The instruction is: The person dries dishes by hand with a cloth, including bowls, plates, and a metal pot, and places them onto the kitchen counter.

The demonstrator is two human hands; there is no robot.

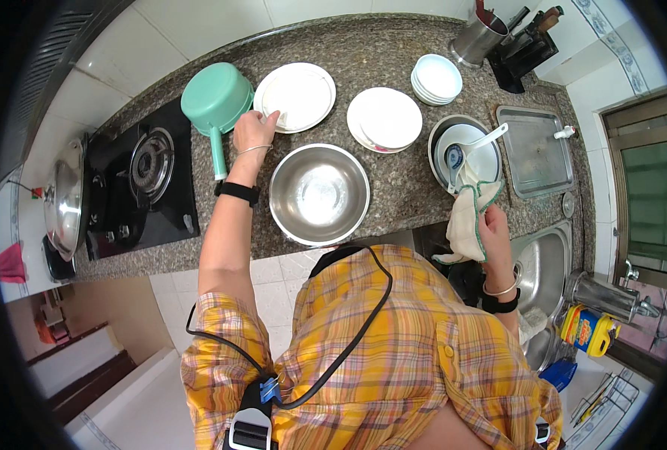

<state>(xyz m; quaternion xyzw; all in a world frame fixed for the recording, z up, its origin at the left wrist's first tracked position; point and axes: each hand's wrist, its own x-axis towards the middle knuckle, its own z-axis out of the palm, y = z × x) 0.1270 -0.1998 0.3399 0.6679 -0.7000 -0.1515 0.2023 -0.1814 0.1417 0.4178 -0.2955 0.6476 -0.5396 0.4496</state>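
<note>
My left hand (255,132) is at the near rim of a white plate (302,93), thumb and forefinger by its edge; whether it grips the rim cannot be told. Beside it, a green plastic pan (212,95) lies upside down. My right hand (493,230) holds a white cloth with green edging (464,230). The cloth's upper end touches a metal bowl (432,160) that holds a white bowl (479,154) with spoons. An empty stainless steel basin (319,194) stands at the counter's front edge. Stacked white plates (384,115) and small white bowls (437,77) sit behind.
A gas stove (153,169) with a glass lid (66,197) at its side is at the left. At the right are a metal tray (538,152), a sink (541,264), a knife block (521,56) and a steel utensil holder (479,39).
</note>
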